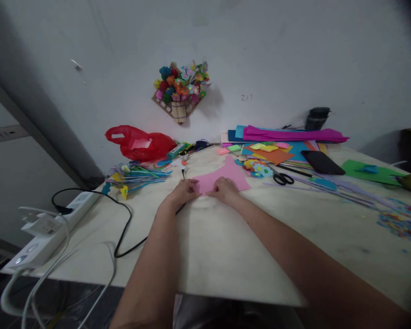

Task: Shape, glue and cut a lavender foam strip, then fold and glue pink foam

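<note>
A pink craft sheet (222, 176) with an irregular cut outline lies on the table in front of me. My left hand (186, 191) pinches its near left corner, fingers curled. Close beside it, my right hand (225, 189) grips the near edge with thumb and bent fingers. What lies under the fingertips is hidden. Just beyond my left hand rests a small white tool (179, 163) with an orange part, probably a glue gun. Right of the sheet are scissors with black handles (283, 178) and a cluster of foam flowers (258, 167).
A black cord (125, 228) curves from the power strip (41, 246) toward my left hand. Flower stems (140, 178) and a red plastic bag (147, 144) lie at left. Coloured sheets (287, 134), a phone (322, 162) and paper scraps (399, 225) cover the right side.
</note>
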`<state>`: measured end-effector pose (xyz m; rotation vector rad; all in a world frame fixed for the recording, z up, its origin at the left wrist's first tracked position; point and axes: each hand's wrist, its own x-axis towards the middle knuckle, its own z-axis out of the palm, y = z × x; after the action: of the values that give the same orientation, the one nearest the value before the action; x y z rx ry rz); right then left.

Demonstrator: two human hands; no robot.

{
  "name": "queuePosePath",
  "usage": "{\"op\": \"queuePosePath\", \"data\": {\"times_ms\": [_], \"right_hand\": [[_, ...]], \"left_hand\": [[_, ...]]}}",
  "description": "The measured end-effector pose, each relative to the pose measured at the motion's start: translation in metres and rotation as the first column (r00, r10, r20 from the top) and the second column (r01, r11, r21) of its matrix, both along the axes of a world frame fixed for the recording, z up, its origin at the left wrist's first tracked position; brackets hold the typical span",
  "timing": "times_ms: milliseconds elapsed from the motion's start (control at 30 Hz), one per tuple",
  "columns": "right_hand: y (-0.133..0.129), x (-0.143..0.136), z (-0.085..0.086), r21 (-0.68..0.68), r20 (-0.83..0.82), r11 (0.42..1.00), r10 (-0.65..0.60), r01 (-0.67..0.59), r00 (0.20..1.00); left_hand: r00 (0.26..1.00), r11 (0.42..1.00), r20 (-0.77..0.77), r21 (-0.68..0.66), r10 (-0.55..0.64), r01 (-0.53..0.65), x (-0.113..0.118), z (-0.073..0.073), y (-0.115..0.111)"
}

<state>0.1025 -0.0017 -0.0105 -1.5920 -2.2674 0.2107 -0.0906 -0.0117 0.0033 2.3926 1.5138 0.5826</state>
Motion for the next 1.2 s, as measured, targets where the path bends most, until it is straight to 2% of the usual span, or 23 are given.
{"op": "queuePosePath", "data": {"times_ms": [133, 267, 400, 567, 767, 967, 1200], "right_hand": [[0.001, -0.002, 0.006, -0.05, 0.048, 0.999, -0.007, 0.01, 0.999], [0.003, -0.004, 0.011, -0.08, 0.113, 0.997, -0.003, 0.012, 0.994], [0.002, -0.005, 0.014, -0.07, 0.15, 0.997, -0.014, 0.025, 0.989], [-0.002, -0.003, 0.012, -0.022, 0.078, 0.999, -0.038, 0.04, 0.996], [0.005, -0.002, 0.003, -0.073, 0.005, 0.997, 0.027, -0.027, 1.0], [0.006, -0.002, 0.002, -0.14, 0.028, 0.987, 0.089, -0.085, 0.996], [0.008, -0.006, -0.002, -0.162, 0.085, 0.986, 0.052, -0.038, 0.995]], "left_hand": [[1.0, 1.0, -0.005, 0.0, 0.011, -0.011, 0.0, 0.001, -0.002], [0.996, 0.999, -0.083, 0.008, 0.038, -0.037, 0.001, 0.001, -0.003], [0.962, 0.987, -0.218, 0.037, 0.163, -0.159, 0.0, -0.003, -0.003], [0.903, 0.938, -0.3, -0.068, 0.306, -0.341, -0.002, -0.005, -0.006], [0.861, 0.901, -0.403, -0.165, 0.309, -0.401, 0.001, 0.0, -0.009], [0.856, 0.881, -0.431, -0.23, 0.288, -0.412, 0.003, 0.007, -0.013], [0.86, 0.876, -0.434, -0.26, 0.269, -0.405, 0.002, 0.01, -0.014]]}}
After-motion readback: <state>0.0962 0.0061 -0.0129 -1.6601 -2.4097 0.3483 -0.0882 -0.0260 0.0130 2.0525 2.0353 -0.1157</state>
